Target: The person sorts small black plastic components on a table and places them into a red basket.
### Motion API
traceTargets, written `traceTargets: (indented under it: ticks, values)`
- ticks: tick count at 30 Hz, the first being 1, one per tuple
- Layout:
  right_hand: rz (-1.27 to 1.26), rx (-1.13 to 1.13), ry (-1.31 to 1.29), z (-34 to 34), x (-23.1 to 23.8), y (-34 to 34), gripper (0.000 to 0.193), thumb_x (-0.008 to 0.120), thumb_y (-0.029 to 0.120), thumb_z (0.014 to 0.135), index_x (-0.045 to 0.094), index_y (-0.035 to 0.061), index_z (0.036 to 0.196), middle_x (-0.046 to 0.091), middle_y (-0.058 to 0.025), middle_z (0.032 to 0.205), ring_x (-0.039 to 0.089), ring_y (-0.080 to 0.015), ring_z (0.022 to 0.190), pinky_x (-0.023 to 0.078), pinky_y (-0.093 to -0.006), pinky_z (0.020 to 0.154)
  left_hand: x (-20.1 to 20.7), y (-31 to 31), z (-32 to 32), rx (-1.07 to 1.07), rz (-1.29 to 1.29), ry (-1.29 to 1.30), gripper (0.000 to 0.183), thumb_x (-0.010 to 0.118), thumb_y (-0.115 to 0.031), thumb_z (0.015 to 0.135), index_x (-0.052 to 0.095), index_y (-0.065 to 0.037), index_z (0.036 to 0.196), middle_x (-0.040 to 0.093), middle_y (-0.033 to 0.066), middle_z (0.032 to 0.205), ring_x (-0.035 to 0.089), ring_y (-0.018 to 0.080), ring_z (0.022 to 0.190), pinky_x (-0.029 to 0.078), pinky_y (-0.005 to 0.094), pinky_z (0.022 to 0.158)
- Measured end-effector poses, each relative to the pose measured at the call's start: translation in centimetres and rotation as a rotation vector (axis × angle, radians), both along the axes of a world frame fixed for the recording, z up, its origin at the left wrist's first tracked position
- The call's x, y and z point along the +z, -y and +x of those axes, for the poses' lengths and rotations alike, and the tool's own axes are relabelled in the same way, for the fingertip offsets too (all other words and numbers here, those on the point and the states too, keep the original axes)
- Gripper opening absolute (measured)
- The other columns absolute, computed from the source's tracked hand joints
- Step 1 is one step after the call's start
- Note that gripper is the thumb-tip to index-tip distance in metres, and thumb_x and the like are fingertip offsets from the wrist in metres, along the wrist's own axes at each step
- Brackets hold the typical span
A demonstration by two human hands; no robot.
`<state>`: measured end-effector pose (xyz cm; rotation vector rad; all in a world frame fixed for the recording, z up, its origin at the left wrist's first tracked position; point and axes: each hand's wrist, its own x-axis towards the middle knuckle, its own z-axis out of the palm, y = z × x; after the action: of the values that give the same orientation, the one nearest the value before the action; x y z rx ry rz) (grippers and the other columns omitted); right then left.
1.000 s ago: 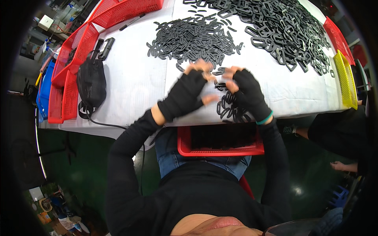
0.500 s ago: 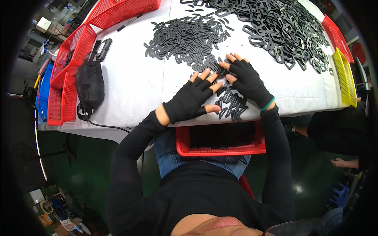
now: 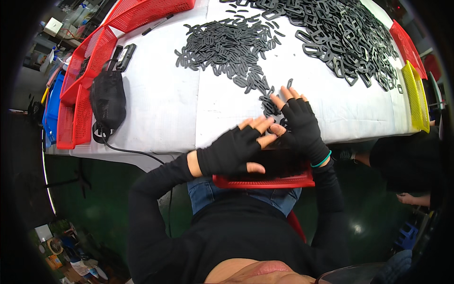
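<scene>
My left hand point(image 3: 234, 149), in a black fingerless glove, reaches past the table's near edge above a red basket point(image 3: 265, 182) at my lap. Its fingers are spread and slightly blurred. Black contents fill the basket's dark inside, partly covered by this hand. My right hand point(image 3: 302, 124), gloved alike, lies at the table edge with fingers stretched out, beside a small cluster of black oval pieces point(image 3: 269, 105). Some pieces show between the two hands; what is under the palms is hidden. Farther off lies a bigger heap of the same oval pieces point(image 3: 227, 45).
Large black rectangular rings point(image 3: 338, 40) are heaped at the far right, near a yellow basket point(image 3: 415, 97). Red baskets point(image 3: 74, 116), a black mesh pouch point(image 3: 108, 99) with a cable, and a pen point(image 3: 157, 24) lie left. Another person's hand point(image 3: 406, 199) shows at right.
Both hands have moved nearer to me, the left one out over the basket. The oval pieces that lay spread at the table's near edge are no longer seen there.
</scene>
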<state>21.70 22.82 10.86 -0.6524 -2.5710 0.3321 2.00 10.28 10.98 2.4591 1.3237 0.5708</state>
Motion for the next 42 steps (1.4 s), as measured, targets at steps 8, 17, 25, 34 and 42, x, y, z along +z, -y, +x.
traceTargets:
  ticks: [8, 17, 25, 34, 42]
  values:
    - [-0.207, 0.253, -0.114, 0.7, -0.1, 0.1, 0.027, 0.067, 0.026, 0.081, 0.068, 0.0079, 0.101, 0.062, -0.0149, 0.116, 0.055, -0.0343, 0.111, 0.037, -0.0468, 0.1, -2.6, -11.0, -10.5, 0.671, 0.316, -0.227, 0.068, 0.054, -0.051, 0.09, 0.039, -0.006, 0.14, 0.032, 0.0247, 0.146, 0.027, 0.043, 0.137, 0.02, 0.0528, 0.111]
    - [-0.084, -0.149, -0.119, -0.6, -1.2, -4.1, 0.067, 0.06, 0.038, 0.088, 0.036, 0.0078, 0.143, 0.035, -0.0272, 0.142, 0.04, -0.0424, 0.126, 0.03, -0.0469, 0.106, -3.3, -11.2, -3.4, 0.353, 0.337, -0.195, 0.071, 0.055, -0.055, 0.086, 0.041, -0.011, 0.14, 0.038, 0.0196, 0.143, 0.035, 0.0417, 0.131, 0.024, 0.0567, 0.107]
    - [-0.049, -0.016, -0.03, -1.0, -1.3, -6.3, 0.05, 0.055, 0.033, 0.092, 0.047, 0.0135, 0.137, 0.044, -0.0213, 0.138, 0.04, -0.039, 0.128, 0.03, -0.0463, 0.106, -1.4, -7.0, -3.3, 0.358, 0.196, -0.099, 0.073, 0.055, -0.048, 0.089, 0.033, -0.004, 0.143, 0.028, 0.0268, 0.147, 0.026, 0.0433, 0.136, 0.018, 0.0527, 0.111]
    - [0.036, 0.082, 0.06, -2.2, -0.9, -4.7, 0.052, 0.058, 0.042, 0.088, 0.052, 0.0152, 0.133, 0.045, -0.0209, 0.137, 0.039, -0.0411, 0.129, 0.027, -0.0507, 0.109, -1.4, -3.1, -2.4, 0.193, 0.09, -0.145, 0.086, 0.051, -0.06, 0.086, 0.026, -0.004, 0.147, 0.025, 0.0263, 0.149, 0.021, 0.0439, 0.139, 0.018, 0.051, 0.113]
    - [-0.129, 0.207, 0.065, 0.6, 0.2, -0.8, 0.042, 0.063, 0.029, 0.084, 0.059, 0.0126, 0.122, 0.048, -0.0182, 0.136, 0.04, -0.0398, 0.129, 0.028, -0.0518, 0.108, 0.1, -6.5, -6.5, 0.289, 0.238, 0.156, 0.019, 0.067, -0.019, 0.083, 0.062, -0.013, 0.1, 0.055, 0.0096, 0.125, 0.051, 0.0303, 0.113, 0.036, 0.0452, 0.099]
